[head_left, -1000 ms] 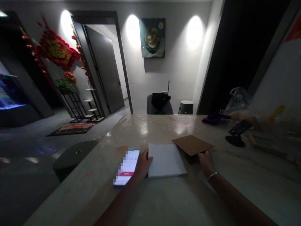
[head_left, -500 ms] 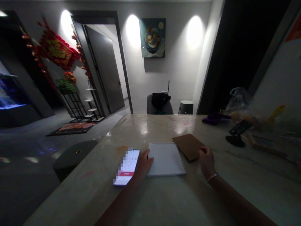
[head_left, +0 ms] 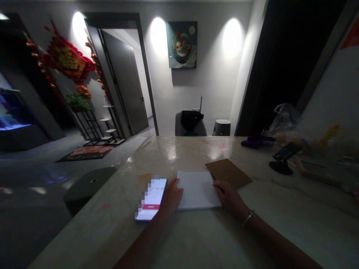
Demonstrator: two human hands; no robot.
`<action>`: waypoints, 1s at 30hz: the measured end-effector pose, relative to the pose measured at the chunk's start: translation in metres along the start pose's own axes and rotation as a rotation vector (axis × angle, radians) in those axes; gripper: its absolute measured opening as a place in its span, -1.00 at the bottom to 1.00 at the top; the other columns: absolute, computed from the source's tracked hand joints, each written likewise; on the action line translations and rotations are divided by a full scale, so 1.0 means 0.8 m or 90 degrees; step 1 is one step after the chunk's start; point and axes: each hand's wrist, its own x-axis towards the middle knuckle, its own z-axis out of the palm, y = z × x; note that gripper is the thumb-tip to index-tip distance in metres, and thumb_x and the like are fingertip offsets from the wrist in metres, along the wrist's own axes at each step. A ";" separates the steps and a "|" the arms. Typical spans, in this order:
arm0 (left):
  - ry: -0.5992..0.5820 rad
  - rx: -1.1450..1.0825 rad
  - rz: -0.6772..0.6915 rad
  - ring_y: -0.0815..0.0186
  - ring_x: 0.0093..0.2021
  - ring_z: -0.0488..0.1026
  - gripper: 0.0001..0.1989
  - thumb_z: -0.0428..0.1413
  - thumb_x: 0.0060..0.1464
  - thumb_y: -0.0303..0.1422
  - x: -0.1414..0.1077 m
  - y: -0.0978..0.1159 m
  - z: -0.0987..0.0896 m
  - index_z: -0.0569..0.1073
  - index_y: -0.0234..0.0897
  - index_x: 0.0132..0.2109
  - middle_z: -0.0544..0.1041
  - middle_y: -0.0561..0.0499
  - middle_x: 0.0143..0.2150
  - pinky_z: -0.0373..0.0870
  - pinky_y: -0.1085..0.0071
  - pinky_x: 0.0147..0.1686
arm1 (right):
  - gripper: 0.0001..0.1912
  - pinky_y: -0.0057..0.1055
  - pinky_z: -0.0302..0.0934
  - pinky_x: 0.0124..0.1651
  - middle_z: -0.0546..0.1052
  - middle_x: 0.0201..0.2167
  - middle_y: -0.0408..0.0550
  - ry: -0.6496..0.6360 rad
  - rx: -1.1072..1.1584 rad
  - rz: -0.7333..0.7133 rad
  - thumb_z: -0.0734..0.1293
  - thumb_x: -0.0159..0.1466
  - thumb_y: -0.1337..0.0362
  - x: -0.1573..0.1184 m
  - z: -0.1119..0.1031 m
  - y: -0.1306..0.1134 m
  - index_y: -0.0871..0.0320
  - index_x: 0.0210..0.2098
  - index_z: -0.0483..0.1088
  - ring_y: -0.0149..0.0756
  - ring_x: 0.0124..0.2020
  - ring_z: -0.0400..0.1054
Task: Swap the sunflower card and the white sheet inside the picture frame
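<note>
A flat white square panel with a thin raised edge (head_left: pixel 195 190) lies on the table in front of me. My left hand (head_left: pixel 172 194) grips its left edge, thumb at the rim. At the opposite edge, my right hand (head_left: pixel 226 192) has its fingers curled against the panel's right side; a bracelet circles that wrist. A brown cardboard-like sheet (head_left: pixel 228 172) rests behind the right hand, its left part beside the panel's upper right corner. Just left of my left hand lies a phone (head_left: pixel 154 198) with a lit screen showing a running time.
The marble-like table (head_left: pixel 174 243) has a black phone stand (head_left: pixel 283 160), a purple item (head_left: pixel 256 141) and a clear plastic bag (head_left: pixel 284 121) on its right side. A dark round stool (head_left: pixel 89 183) stands at left, and a chair (head_left: pixel 190 125) at the far end.
My right hand has let go of the brown sheet's right corner and moved left to the white panel's right edge. The left hand stays at the panel's left edge.
</note>
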 end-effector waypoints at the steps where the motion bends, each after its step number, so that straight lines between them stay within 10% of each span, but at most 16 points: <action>1: -0.003 0.010 0.004 0.24 0.16 0.12 -0.51 -0.05 -0.06 -0.43 -0.001 0.000 0.000 0.25 -0.43 0.08 0.23 -0.16 0.15 -0.04 0.37 0.14 | -0.77 -0.23 0.18 -0.04 0.47 -0.18 0.07 -0.001 -0.012 -0.008 0.15 0.17 0.32 0.000 0.000 0.001 0.19 -0.24 0.39 -0.21 -0.15 0.34; 30: -0.003 -0.038 0.015 0.18 0.15 0.13 -0.55 -0.06 -0.03 -0.46 -0.002 0.004 0.004 0.27 -0.42 0.07 0.22 -0.19 0.15 0.03 0.26 0.12 | -0.62 -0.09 0.05 0.11 0.37 0.00 0.11 -0.130 -0.234 -0.134 0.19 0.19 0.21 -0.008 -0.006 -0.021 0.22 -0.04 0.31 -0.07 0.12 0.10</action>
